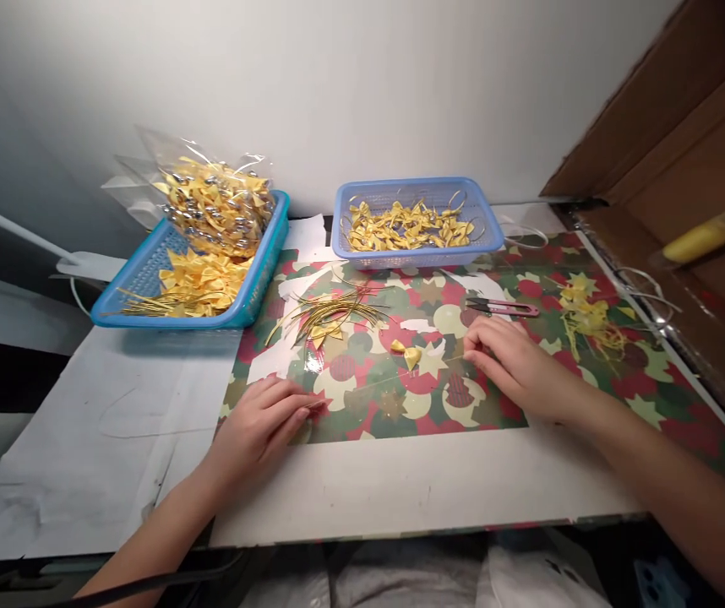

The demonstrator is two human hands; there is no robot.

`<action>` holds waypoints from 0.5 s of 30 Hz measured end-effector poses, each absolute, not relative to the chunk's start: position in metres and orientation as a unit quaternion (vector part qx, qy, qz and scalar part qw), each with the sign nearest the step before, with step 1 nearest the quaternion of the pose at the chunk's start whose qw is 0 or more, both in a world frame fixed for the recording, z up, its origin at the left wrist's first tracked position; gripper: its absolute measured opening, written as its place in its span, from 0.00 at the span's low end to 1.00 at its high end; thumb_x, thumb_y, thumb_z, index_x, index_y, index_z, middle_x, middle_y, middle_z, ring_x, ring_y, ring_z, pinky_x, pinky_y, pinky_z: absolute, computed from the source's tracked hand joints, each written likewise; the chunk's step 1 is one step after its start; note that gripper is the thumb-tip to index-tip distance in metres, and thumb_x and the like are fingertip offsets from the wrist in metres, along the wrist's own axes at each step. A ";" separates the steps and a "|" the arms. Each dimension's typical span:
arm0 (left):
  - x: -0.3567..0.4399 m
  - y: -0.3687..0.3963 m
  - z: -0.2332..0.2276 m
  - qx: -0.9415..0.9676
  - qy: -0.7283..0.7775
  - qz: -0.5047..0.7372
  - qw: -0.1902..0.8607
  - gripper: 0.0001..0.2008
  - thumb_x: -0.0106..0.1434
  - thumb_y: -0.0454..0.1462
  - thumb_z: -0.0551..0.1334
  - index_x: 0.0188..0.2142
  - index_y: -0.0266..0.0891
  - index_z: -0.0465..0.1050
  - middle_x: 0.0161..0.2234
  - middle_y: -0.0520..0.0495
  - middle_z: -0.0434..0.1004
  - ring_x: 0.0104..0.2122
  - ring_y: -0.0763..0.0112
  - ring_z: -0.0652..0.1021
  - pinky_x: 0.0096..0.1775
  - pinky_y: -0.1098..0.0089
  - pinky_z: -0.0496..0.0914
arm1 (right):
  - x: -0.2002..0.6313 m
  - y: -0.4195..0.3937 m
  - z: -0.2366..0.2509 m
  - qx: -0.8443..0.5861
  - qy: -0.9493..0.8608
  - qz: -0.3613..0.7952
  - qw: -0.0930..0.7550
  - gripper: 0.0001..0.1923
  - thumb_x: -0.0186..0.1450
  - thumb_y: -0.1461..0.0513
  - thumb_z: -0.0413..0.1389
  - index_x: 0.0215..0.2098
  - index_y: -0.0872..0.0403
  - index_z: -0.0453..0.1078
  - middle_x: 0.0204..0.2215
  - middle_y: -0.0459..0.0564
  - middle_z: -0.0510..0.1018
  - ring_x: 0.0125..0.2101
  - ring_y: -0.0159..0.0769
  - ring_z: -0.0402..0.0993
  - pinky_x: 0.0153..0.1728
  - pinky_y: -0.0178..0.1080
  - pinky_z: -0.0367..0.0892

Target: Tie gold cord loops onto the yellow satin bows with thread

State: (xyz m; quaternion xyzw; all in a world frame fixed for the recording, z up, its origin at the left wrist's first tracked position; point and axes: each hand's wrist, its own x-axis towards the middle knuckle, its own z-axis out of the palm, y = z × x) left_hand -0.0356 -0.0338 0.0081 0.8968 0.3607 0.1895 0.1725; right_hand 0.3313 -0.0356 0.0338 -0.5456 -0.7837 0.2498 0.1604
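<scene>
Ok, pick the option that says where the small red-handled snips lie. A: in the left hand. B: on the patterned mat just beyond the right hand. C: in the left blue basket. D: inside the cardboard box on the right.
B: the snips lie flat on the patterned mat, just past the fingers of the right hand, and neither hand holds them.

- Plain white wall (362, 76) behind, evenly lit, shadowed towards the left
- Worktop (413, 485) pale, part covered by a patterned sheet (591, 405) of red, green and cream shapes
- Brown cardboard panel (685, 127) standing at right
- Dark gap beneath the front edge
</scene>
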 end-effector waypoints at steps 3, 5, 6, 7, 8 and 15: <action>-0.053 -0.033 0.004 0.896 0.366 0.206 0.141 0.12 0.68 0.30 0.53 0.42 0.40 0.74 0.34 0.49 0.77 0.34 0.69 0.73 0.41 0.67 0.67 | 0.333 -0.033 0.029 -0.566 -0.772 0.252 0.141 0.10 0.71 0.61 0.43 0.32 0.52 0.59 0.35 0.50 0.71 0.39 0.41 0.65 0.44 0.45 0.58; -0.066 -0.034 0.002 0.895 0.375 0.210 0.119 0.11 0.68 0.32 0.53 0.42 0.40 0.75 0.32 0.49 0.77 0.32 0.69 0.74 0.39 0.68 0.68 | 0.334 -0.032 0.027 -0.578 -0.766 0.251 0.131 0.10 0.70 0.61 0.43 0.32 0.52 0.59 0.35 0.50 0.71 0.40 0.42 0.66 0.45 0.46 0.58; -0.072 -0.035 0.002 0.894 0.381 0.207 0.113 0.11 0.68 0.33 0.53 0.42 0.40 0.75 0.31 0.49 0.77 0.31 0.70 0.74 0.37 0.69 0.68 | 0.335 -0.032 0.027 -0.582 -0.763 0.252 0.126 0.10 0.70 0.61 0.43 0.31 0.52 0.59 0.35 0.50 0.71 0.40 0.42 0.66 0.46 0.47 0.58; -0.078 -0.036 0.002 0.891 0.391 0.201 0.109 0.11 0.69 0.34 0.53 0.41 0.40 0.75 0.30 0.49 0.77 0.30 0.70 0.75 0.35 0.70 0.68 | 0.336 -0.032 0.027 -0.586 -0.760 0.252 0.123 0.10 0.70 0.61 0.43 0.31 0.52 0.59 0.35 0.50 0.72 0.40 0.42 0.66 0.46 0.47 0.58; -0.083 -0.037 0.003 0.887 0.404 0.194 0.109 0.11 0.69 0.35 0.53 0.41 0.40 0.75 0.29 0.50 0.77 0.29 0.70 0.76 0.34 0.71 0.69 | 0.336 -0.031 0.026 -0.589 -0.758 0.253 0.120 0.10 0.70 0.61 0.43 0.31 0.52 0.59 0.35 0.51 0.72 0.40 0.42 0.66 0.46 0.48 0.57; -0.112 -0.042 0.013 0.880 0.453 0.138 0.028 0.14 0.71 0.38 0.51 0.35 0.40 0.73 0.26 0.53 0.79 0.25 0.75 0.78 0.30 0.77 0.69 | 0.337 -0.032 0.023 -0.593 -0.760 0.246 0.105 0.10 0.70 0.61 0.44 0.31 0.52 0.60 0.36 0.51 0.73 0.41 0.43 0.67 0.46 0.49 0.56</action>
